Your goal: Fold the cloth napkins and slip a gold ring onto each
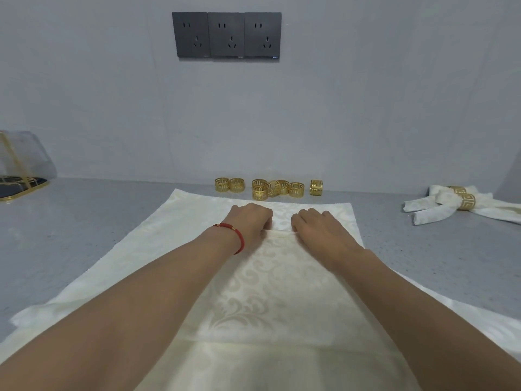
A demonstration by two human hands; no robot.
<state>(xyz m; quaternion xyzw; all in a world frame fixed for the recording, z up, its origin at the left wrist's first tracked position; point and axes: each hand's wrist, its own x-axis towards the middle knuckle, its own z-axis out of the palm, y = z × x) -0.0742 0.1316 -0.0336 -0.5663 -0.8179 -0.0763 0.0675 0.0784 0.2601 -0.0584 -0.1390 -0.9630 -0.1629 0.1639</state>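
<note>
Pinching a raised pleat across the cream napkin (270, 292), the left hand (251, 221) and right hand (318, 230) sit side by side, fingers curled onto the fold, likely to keep the crease straight. Loose gold rings (267, 188) wait just beyond the napkin's far edge, within reach. Right of the napkin lies a finished napkin (462, 206), already ringed. Grey counter (84, 221) meets a grey wall bearing dark sockets (226, 35).

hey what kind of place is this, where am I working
Probably a kitchen or service counter indoors: a grey speckled countertop against a plain wall with three dark power sockets, gold napkin rings lined up, one finished napkin.
</note>
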